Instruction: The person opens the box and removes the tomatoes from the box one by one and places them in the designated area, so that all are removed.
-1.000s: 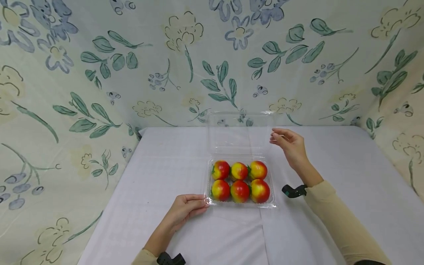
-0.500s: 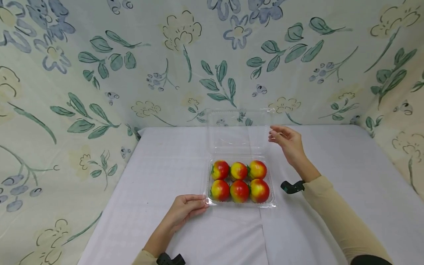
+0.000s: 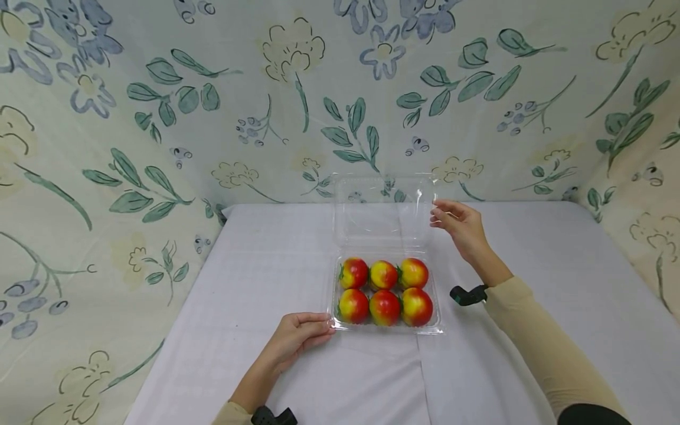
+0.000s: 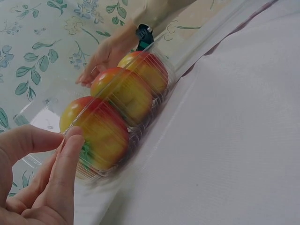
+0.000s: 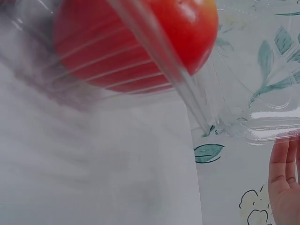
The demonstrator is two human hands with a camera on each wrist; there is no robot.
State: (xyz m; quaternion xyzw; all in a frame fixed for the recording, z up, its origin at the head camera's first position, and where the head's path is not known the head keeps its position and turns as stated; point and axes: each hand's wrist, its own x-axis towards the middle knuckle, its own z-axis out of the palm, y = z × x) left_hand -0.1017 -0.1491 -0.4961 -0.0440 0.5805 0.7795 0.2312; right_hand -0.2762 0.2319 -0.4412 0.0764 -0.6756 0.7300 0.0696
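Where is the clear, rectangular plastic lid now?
In the head view, the lid stands open slightly right of centre, behind the six round red-yellow fruits, its right edge at the right hand.

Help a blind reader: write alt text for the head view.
Six red-and-yellow fruits in a clear box; the left hand pinches its near-left corner, the right hand at its open lid.

White cloth [image 3: 276, 254] offers passage along the left of the clear container [image 3: 425, 330], beyond my left hand [image 3: 301, 337], which blocks its near-left corner. The raised lid [image 3: 366, 224] stands across the back; my right hand [image 3: 461, 230] and sleeve [image 3: 547, 348] cut through the right side. Six packed fruits [image 3: 385, 302] leave slim gaps inside.
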